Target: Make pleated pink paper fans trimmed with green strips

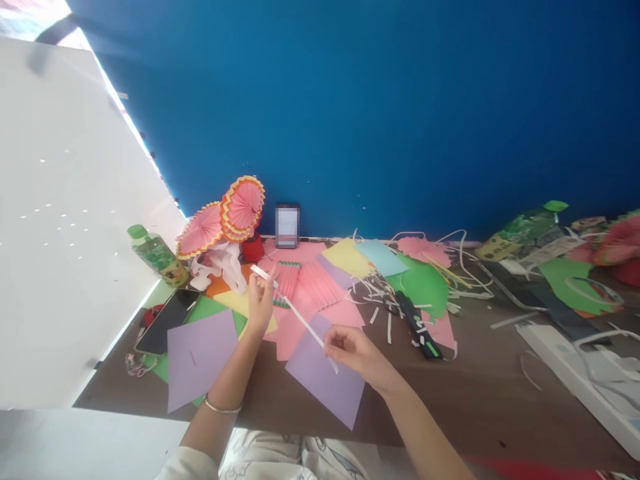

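My left hand is closed with a short white strip sticking out above its fingers. A long, narrow white strip slants down to my right hand, which pinches it near its lower end. Whether the two white pieces are one strip I cannot tell. Beneath the long strip lies a purple paper sheet. Just beyond my hands, pleated pink paper and a pink folded piece with green edges rest on pink sheets.
Left are another purple sheet, a dark phone, a green-capped bottle and pleated paper fans. A small screen stands at the blue wall. Paper scraps, a black-and-green tool and a white power strip lie right.
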### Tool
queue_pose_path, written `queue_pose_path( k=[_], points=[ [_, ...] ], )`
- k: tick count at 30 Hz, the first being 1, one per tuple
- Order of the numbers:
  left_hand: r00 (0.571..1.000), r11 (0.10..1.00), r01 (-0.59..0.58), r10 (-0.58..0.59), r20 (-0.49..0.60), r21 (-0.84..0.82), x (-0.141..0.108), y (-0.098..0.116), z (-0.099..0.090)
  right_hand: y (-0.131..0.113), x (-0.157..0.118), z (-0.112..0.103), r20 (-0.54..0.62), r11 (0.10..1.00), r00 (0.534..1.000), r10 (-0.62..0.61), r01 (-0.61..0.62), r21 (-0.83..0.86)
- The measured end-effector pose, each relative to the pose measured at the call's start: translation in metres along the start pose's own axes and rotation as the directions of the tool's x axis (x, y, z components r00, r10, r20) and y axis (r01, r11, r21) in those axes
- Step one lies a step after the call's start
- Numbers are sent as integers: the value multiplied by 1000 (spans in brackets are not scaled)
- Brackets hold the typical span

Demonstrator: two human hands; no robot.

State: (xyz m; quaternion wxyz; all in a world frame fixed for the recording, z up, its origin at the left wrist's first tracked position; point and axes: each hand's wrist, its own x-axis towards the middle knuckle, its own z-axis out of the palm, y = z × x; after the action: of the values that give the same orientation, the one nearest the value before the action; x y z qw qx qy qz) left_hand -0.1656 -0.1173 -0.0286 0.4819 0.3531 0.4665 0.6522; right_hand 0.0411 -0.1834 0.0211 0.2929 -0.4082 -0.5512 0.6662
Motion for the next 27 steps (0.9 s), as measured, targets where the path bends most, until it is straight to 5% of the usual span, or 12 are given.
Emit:
queue_pose_path(
  k=[4,10,16,19,27],
  points=[
    [990,981,-139,137,27,137,4,-4,-1,-6,-5,5,-10,998,1000,-11,12,67],
    [969,950,-166,107,222,266,11,5,-21,-10,-17,-8,-49,986,997,-65,71,149],
    [956,986,117,-145,255,121,24,35,-37,-2,-22,-17,-135,979,986,-96,118,166],
    [946,983,173,-182,268,57,33,46,-44,4,-23,-19,-126,977,989,-84,106,186],
    [941,975,21,-94,326,219,46,16,-76,15,-28,-21,-175,971,983,-60,98,218]
  ],
)
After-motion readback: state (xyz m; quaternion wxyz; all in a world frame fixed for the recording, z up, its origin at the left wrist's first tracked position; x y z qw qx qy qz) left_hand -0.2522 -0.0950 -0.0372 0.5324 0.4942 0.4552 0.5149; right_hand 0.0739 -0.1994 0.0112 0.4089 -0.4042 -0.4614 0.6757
